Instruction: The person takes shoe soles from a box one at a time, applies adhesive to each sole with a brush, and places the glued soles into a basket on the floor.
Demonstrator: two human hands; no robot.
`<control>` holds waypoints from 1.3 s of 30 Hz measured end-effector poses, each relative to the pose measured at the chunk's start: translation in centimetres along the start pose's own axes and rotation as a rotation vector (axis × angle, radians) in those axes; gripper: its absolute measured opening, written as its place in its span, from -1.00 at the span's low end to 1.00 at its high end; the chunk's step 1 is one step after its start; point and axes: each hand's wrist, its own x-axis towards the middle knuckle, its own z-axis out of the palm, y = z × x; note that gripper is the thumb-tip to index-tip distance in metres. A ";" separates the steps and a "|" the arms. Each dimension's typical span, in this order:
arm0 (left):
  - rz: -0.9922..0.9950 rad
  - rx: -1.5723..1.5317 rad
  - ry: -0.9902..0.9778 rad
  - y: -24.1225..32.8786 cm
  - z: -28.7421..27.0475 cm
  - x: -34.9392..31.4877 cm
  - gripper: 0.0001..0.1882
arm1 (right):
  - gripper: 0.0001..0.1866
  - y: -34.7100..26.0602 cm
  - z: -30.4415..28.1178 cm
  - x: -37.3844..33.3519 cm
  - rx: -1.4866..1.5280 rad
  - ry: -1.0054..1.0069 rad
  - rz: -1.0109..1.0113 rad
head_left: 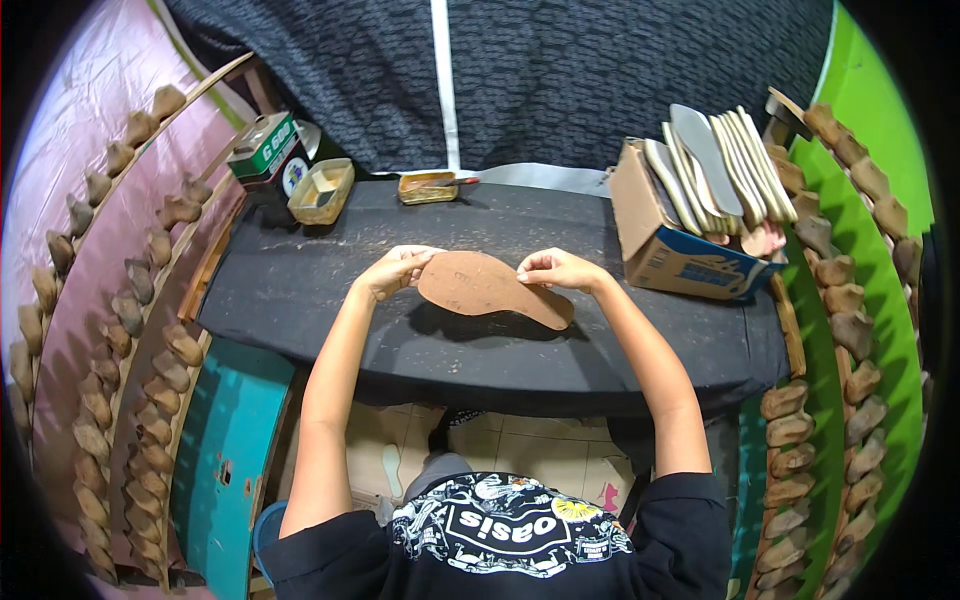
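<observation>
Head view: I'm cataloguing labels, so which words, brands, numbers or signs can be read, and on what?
I won't copy wording, but print shows here:
Green-and-black can: large, legible.
Cardboard box: blue side, mostly too blurred.
Black shirt: white, legible, upside down.
Brown sole: none discernible.

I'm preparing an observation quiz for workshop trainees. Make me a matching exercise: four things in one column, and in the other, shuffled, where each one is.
Things:
1. Flat brown sole-shaped sheet
2. Green and black rectangular can
3. Brown cardboard box with blue panels
4. Small shallow yellowish rectangular tray

Places:
A. At the right end of the black-covered table, with pale and grey sole-shaped pieces standing in it
B. Near the far edge, between can and box
C. Between the left hand and right hand
D. At the far left corner

Pairs: 1-C, 2-D, 3-A, 4-B
</observation>
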 end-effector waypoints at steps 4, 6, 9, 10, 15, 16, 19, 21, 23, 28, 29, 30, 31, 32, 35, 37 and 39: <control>-0.086 0.007 0.023 0.4 -4.3 -1.8 -0.64 | -0.82 0.1 1.2 5.5 -0.020 -0.075 -0.004; -0.113 0.011 0.060 0.3 -6.8 -2.5 -0.64 | -0.82 -0.3 1.9 8.2 -0.032 -0.105 0.008; -0.124 -0.065 -0.007 -0.8 -11.3 -2.3 -0.63 | -0.81 -0.6 2.6 12.1 0.016 -0.149 0.054; -0.138 -0.045 -0.015 -1.2 -12.6 -2.3 -0.64 | -0.81 -0.5 3.1 13.3 0.018 -0.157 0.072; -0.288 0.062 -0.037 -1.1 -16.5 -0.9 -0.66 | -0.76 0.0 3.1 17.0 0.011 -0.180 0.136; -0.267 0.018 -0.059 -1.8 -17.6 -0.4 -0.66 | -0.76 -0.2 3.0 17.5 0.028 -0.101 0.107; -0.254 -0.034 -0.104 -2.3 -19.7 0.5 -0.66 | -0.80 1.2 2.0 18.7 0.117 0.189 0.028; -0.249 -0.051 -0.112 -2.2 -20.2 1.1 -0.66 | -0.80 1.5 1.6 19.0 0.190 0.238 -0.002; -0.260 -0.063 -0.085 -2.3 -20.1 1.2 -0.65 | -0.81 2.0 1.8 18.9 0.289 0.441 0.020; -0.288 -0.044 -0.073 -2.5 -20.4 2.0 -0.66 | -0.73 4.1 0.4 20.0 0.348 0.614 0.105; -0.274 -0.060 -0.071 -2.6 -20.5 2.1 -0.65 | -0.73 4.1 0.4 20.4 0.347 0.614 0.104; -0.259 -0.075 -0.069 -2.8 -20.5 2.2 -0.65 | -0.66 4.1 0.3 20.9 0.388 0.693 0.098; -0.254 -0.074 -0.052 -3.1 -20.3 2.2 -0.65 | -0.58 4.0 0.2 21.3 0.429 0.773 0.091; -0.248 -0.091 -0.048 -3.4 -20.2 2.2 -0.66 | -0.51 3.9 0.0 22.0 0.458 0.823 0.103; -0.242 -0.106 -0.041 -3.9 -20.3 2.1 -0.66 | -0.56 3.4 -0.5 23.4 0.594 0.878 0.082; -0.231 -0.186 -0.037 -4.0 -20.1 2.0 -0.65 | -0.59 3.1 -0.7 24.3 0.595 0.901 0.091; -0.234 -0.177 -0.025 -4.2 -20.2 1.9 -0.64 | -0.62 3.2 -0.9 25.0 0.672 0.892 -0.016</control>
